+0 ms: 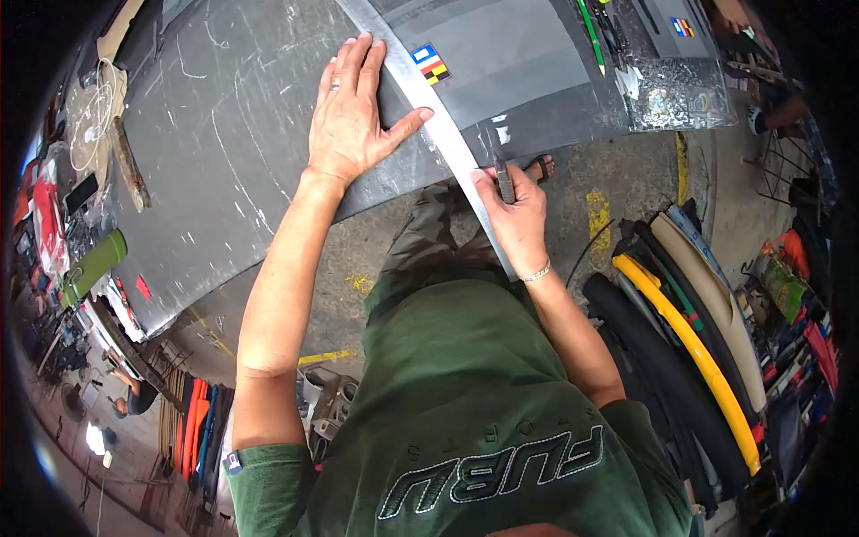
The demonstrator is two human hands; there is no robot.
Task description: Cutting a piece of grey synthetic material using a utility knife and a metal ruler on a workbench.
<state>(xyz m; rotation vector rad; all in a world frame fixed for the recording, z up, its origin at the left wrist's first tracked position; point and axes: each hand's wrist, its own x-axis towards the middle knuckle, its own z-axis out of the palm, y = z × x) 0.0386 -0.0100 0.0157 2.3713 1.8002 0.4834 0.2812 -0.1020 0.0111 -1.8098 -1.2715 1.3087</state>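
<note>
A long metal straightedge (pixel 414 85) runs slantwise across the dark worktable (pixel 224 107) and past its near edge. My left hand (pixel 353 116) lies flat with its fingers stretched out, the fingertips and thumb pressing on the straightedge. At the table's near edge, my right hand (pixel 519 219) is closed around a dark utility knife (pixel 504 179), held upright against the straightedge's right side. The knife's blade is too small to make out. Grey sheet material (pixel 510 63) lies right of the straightedge, with a small patch of coloured flags (pixel 429 64) on it.
A green pencil (pixel 592 40) lies at the sheet's right. Clear plastic (pixel 680 98) covers the table's right corner. A green roll (pixel 94 268), a phone (pixel 81 193) and a wooden stick (pixel 131 166) sit at the left. Yellow (pixel 693 349) and black rolls stand at my right.
</note>
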